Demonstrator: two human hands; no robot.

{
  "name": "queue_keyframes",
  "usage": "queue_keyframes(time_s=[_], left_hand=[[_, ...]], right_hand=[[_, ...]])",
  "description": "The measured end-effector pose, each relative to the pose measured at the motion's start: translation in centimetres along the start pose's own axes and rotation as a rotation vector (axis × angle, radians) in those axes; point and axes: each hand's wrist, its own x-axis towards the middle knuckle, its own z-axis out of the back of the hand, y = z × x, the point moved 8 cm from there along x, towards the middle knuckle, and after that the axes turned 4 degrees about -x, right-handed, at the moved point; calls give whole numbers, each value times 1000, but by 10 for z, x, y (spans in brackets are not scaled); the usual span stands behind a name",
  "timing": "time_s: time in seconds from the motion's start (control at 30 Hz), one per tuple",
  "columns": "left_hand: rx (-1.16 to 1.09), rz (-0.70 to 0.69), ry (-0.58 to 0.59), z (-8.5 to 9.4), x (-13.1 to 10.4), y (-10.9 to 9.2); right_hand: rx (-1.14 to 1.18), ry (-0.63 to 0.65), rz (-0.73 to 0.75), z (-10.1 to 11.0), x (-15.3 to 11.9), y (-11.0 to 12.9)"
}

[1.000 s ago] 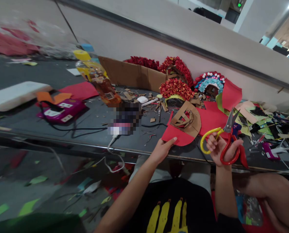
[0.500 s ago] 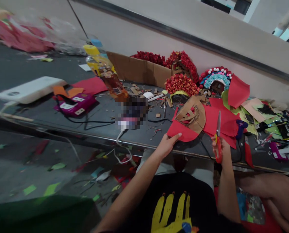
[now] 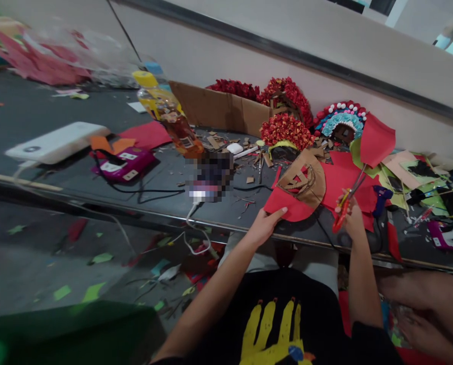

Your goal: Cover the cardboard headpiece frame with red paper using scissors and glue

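Observation:
My left hand [image 3: 265, 226] pinches the near edge of a piece of red paper [image 3: 292, 209] at the table's front edge. On that paper lies a brown cardboard cutout [image 3: 313, 178], curved along one side, with slotted openings. My right hand [image 3: 351, 217] grips a pair of scissors [image 3: 341, 219] by the red and yellow handles, blades pointing up and to the right. The blades are off the paper in my left hand. More red sheets [image 3: 335, 185] lie behind the scissors, and a dark blue glue gun [image 3: 382, 195] sits to their right.
Red-flowered headpieces [image 3: 287, 131] and a blue one [image 3: 342, 121] lean by the wall beside a cardboard strip [image 3: 222, 109]. A drink bottle [image 3: 169, 116], power bank [image 3: 59, 142] and purple power strip [image 3: 125, 163] stand left. Another person's arm [image 3: 427, 291] is at lower right.
The scissors have tipped from nearly upright to leaning right, and my right hand has turned with them. My left hand still holds the red paper. The view has shifted slightly.

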Motion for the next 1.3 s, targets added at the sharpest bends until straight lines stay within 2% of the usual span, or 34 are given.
queue_keyframes(time_s=[0.1,0.23,0.3,0.4,0.57,0.63,0.73,0.87,0.93,1.1,1.23,1.3], left_hand=[[-2,-5,-7,1,0,0],[0,-8,-4,2,1,1],[4,-6,-8,3,1,1],[-7,-6,-19,3,1,1],[2,-14,-22,0,-1,-3],[12,-9,-19,0,-1,-3],[0,-3,-11,-1,-1,-2],[-17,-4,-15,0,-1,-2],[-20,-7,-14,-1,-1,-2],[-19,-11,3,-1,1,0],[-28,-17,-1,0,3,2],[-39,-16,-14,1,4,2]], right_hand=[[105,-75,-53,5,7,-6],[105,-115,21,8,12,1],[56,-111,0,8,14,-1],[-124,-130,-47,11,19,-4],[-626,-272,187,17,28,20],[-771,-323,184,20,32,24],[-907,-375,148,22,38,26],[-1022,-411,307,15,44,37],[-1042,-439,323,17,48,35],[-953,-459,204,31,57,9],[-948,-517,321,34,54,8],[-944,-527,326,36,53,6]])
